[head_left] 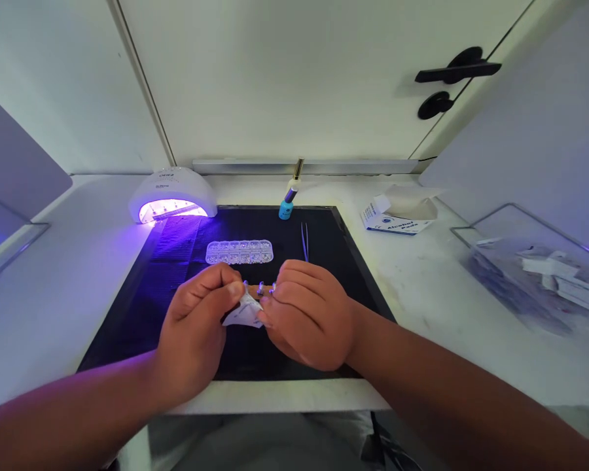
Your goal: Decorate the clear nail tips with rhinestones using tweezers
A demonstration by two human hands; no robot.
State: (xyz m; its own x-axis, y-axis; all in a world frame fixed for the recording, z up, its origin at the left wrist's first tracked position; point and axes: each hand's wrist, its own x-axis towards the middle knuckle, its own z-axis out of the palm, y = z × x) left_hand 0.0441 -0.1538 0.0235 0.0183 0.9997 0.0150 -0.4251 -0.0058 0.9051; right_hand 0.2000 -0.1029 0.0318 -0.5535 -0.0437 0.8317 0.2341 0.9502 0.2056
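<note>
Over the front of the black mat (127, 327), my two hands meet with closed fingers. Between the thumb and forefinger of my left hand (194, 333) is the upper part of a small white alcohol pad packet (244, 315). My right hand (311, 317) pinches the packet's right edge, its fingertips partly hidden. Just behind the packet stands a brown strip (253, 290) with small shiny pieces upright on it, partly covered by my hands. Beyond lies a clear compartment case (239, 252) of small bits. Tweezers (305, 241) rest behind my right hand.
A lit nail lamp (174, 193) stands at the back left. A blue polish bottle (285, 208) and another gold-capped bottle (297, 175) are at the back. Right of the mat sits an open alcohol pads box (397, 219). A clear bin with wrappers (559, 281) is far right.
</note>
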